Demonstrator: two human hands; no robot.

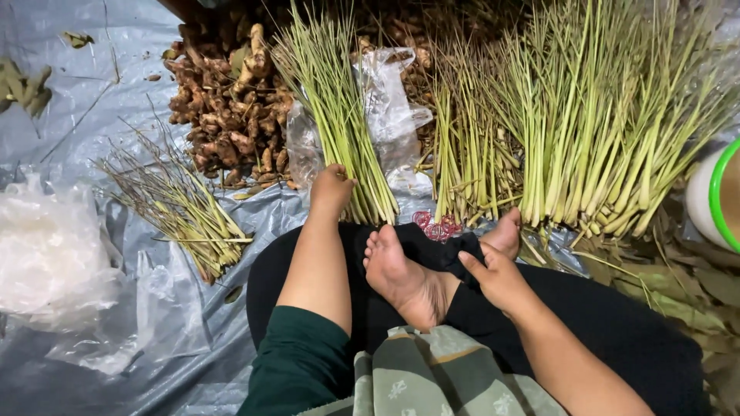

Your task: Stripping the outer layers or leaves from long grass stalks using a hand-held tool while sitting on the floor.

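The left hand (331, 189) closes on the near ends of a lemongrass bundle (339, 115), gathering stalks; the right hand (497, 279) rests empty, fingers loose, near red rubber bands (435, 226), needed for tying next.

Ginger pile (227, 100) lies behind lemongrass bundle (339, 115); trimmings (181, 208) left.

Two hands show — the left hand (331, 187) and the right hand (497, 276) — and two bare feet, one foot (401, 277) crossed in front and the other foot (505, 231) partly hidden. Lemongrass lies in four groups: a fanned bundle (335, 100), a middle bundle (462, 146), one large heap (609, 123) and a small drier bundle (181, 204). There is one pile of ginger roots (227, 108), its pieces too many to count. Clear plastic bags number perhaps three — one bag (389, 108) behind the stalks, crumpled bags (54, 246) at the left. One clump of red rubber bands (435, 226). One white tub (713, 196).
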